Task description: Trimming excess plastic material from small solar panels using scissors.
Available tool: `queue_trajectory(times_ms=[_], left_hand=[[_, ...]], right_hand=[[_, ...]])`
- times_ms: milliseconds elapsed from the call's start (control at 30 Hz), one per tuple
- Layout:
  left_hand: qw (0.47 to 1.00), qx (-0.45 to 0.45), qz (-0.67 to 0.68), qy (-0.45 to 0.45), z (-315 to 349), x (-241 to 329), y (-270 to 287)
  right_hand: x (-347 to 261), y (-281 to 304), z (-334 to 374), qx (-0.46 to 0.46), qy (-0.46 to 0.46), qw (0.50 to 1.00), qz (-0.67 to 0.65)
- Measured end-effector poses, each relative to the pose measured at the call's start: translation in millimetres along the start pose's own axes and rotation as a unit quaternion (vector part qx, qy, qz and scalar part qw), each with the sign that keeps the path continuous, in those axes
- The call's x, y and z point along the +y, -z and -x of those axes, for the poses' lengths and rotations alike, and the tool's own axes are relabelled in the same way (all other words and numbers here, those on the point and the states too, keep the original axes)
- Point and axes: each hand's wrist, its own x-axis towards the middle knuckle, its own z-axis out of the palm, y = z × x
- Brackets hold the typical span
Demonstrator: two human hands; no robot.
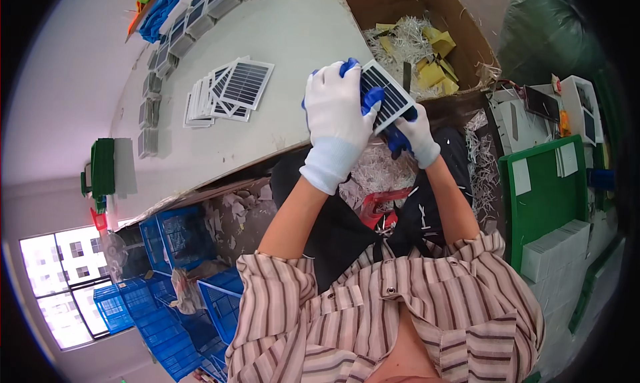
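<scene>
Both my hands wear white gloves with blue fingertips. Between them, over the table's near right edge, is a small solar panel (387,98) with dark cells, pale lines and a white border, held tilted. My left hand (339,106) grips its left side, thumb across the face. My right hand (415,133) closes on its lower right corner; some of those fingers are hidden behind the panel. To the left, a loose fanned pile of similar solar panels (247,84) lies on the white table (293,40).
Stacks of panels (180,36) line the table's far left edge. A cardboard box (467,23) at the back right holds white paper shreds and yellow scraps. Blue crates (160,323) stand at lower left. At right are a green tray (543,183) and white stacks (553,253).
</scene>
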Motion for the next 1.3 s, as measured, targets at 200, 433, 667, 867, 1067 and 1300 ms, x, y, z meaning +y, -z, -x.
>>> queue_trajectory(times_ms=[200, 433, 667, 867, 1067, 1300], left_hand=[[1.000, 0.015, 0.026, 0.006, 13, -1, -18], [0.999, 0.042, 0.008, 0.003, 8, 14, -17], [1.000, -0.006, -0.008, -0.015, 5, 19, -15], [0.996, -0.014, 0.071, -0.058, 8, -2, -11], [1.000, -0.013, -0.002, -0.010, 7, -3, -2], [0.998, 0.020, 0.055, -0.015, 9, 5, -19]], right_hand=[[-18, 4, 14, -0.086, -0.076, 0.993, 0.023], [-23, -13, 69, -0.081, -0.084, 0.991, 0.065], [18, -37, -7, 0.087, -0.068, 0.887, -0.448], [-1, -28, -35, 0.034, -0.187, 0.885, -0.424], [-4, 12, 11, -0.041, -0.068, 0.997, 0.008], [1, 12, 37, -0.100, -0.098, 0.990, -0.019]])
